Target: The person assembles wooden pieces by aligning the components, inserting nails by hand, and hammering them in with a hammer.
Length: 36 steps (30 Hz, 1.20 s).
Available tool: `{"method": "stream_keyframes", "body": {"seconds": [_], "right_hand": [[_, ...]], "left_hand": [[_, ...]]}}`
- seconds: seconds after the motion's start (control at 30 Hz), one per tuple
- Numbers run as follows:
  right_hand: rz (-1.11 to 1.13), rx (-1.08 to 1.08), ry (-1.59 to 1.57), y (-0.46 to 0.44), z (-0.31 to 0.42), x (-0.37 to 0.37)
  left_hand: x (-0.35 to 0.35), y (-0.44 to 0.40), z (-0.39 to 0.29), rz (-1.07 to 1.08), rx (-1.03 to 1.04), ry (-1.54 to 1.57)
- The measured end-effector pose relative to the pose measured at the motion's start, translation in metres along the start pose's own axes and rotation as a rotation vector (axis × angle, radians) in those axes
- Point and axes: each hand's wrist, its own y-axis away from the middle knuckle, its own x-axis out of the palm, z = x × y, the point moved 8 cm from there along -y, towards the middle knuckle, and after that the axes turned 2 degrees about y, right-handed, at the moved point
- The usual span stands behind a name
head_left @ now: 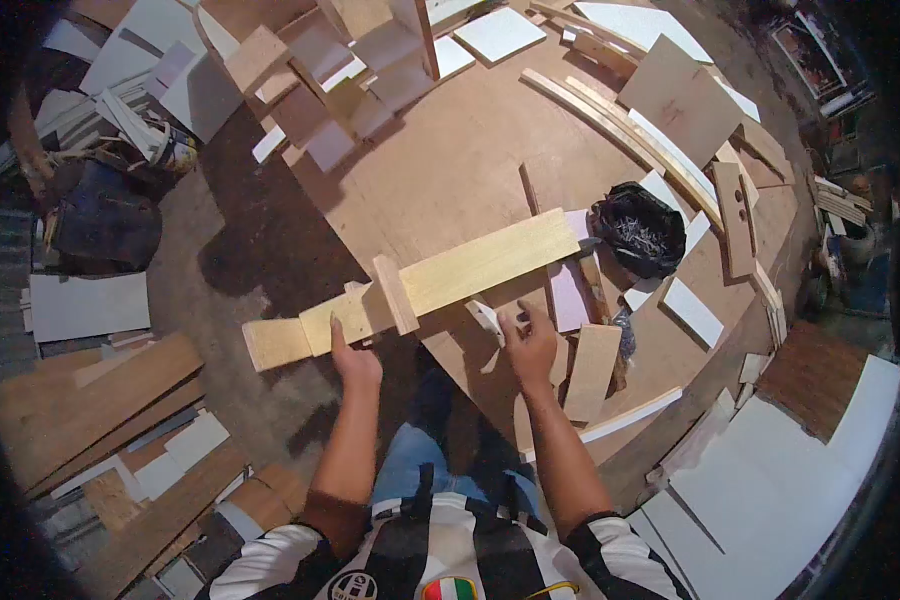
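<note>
A long pale yellow wooden piece [490,262] lies slantwise over the table's near left edge, its narrower left end out past the edge. A short wooden crosspiece [397,293] sits across it. My left hand [355,362] grips its lower edge near the left end, one finger laid on the wood. To the right, below the long piece, my right hand [530,345] is held with curled fingers; a tiny thing seems to be between the fingertips, too small to name. Beside it is a small white piece [484,314].
A black bag of small metal pieces [642,230] stands on the table [410,190] at the right. Curved strips [620,130] and boards [683,100] lie behind it. A wooden compartment unit [340,70] is at the far left. Wood scraps [100,400] cover the floor at left.
</note>
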Motion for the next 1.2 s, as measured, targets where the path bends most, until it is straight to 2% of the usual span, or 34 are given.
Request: {"method": "stream_keyframes", "body": {"seconds": [0.03,0.1,0.13,0.2,0.23,0.3,0.33,0.37,0.43,0.47,0.57,0.67,0.8,0.9,0.97,1.0,1.07,1.17,1.2], "right_hand": [[0.001,0.003,0.000,-0.012,-0.008,0.012],[-0.012,0.259,-0.329,-0.035,-0.050,0.043],[-0.010,0.260,-0.327,-0.047,-0.033,0.040],[0.258,0.614,-0.724,-0.055,-0.016,0.062],[0.261,0.609,-0.721,-0.063,-0.017,0.069],[0.252,0.559,-0.742,-0.078,-0.029,0.090],[0.203,0.415,-0.584,-0.091,-0.030,0.089],[0.210,0.413,-0.582,-0.098,-0.037,0.094],[0.271,0.448,-0.686,-0.104,-0.037,0.104],[0.271,0.447,-0.686,-0.105,-0.037,0.106],[0.224,0.436,-0.725,-0.113,-0.040,0.104],[0.257,0.436,-0.708,-0.109,-0.043,0.107],[0.270,0.388,-0.715,-0.101,-0.027,0.106],[0.342,0.466,-0.643,-0.098,-0.017,0.107],[0.266,0.366,0.131,-0.104,0.011,0.073],[0.264,0.367,0.131,-0.099,0.023,0.069],[-0.047,0.101,0.207,-0.094,0.067,0.041],[0.026,0.075,0.379,-0.097,0.087,0.042],[0.023,0.079,0.381,-0.099,0.081,0.045]], "left_hand": [[-0.012,0.002,-0.001,-0.002,-0.001,-0.003],[-0.027,0.007,0.003,0.009,-0.091,0.027],[-0.030,0.009,0.005,-0.005,-0.105,0.027],[-0.027,0.006,0.005,0.021,-0.037,0.008],[-0.024,0.004,0.002,0.052,0.031,-0.013],[-0.019,0.004,0.004,0.033,0.023,-0.027],[-0.011,0.006,0.003,0.017,0.016,-0.044],[-0.003,0.008,0.000,0.012,0.020,-0.040],[0.016,0.015,0.006,0.068,-0.151,-0.001],[-0.008,-0.008,0.019,-0.017,-0.176,0.009],[-0.026,-0.021,0.028,-0.087,-0.132,-0.082],[-0.040,-0.029,0.046,0.028,-0.263,-0.003],[-0.086,-0.048,0.057,0.079,-0.265,0.005],[-0.081,-0.031,0.051,0.029,-0.310,-0.085],[-0.073,-0.021,0.047,-0.016,-0.342,-0.190],[-0.068,-0.017,0.045,-0.015,-0.344,-0.192],[-0.053,-0.014,0.046,0.077,-0.342,-0.133],[-0.074,-0.025,0.062,0.043,-0.406,-0.212],[-0.061,-0.015,0.059,0.044,-0.410,-0.215]]}}
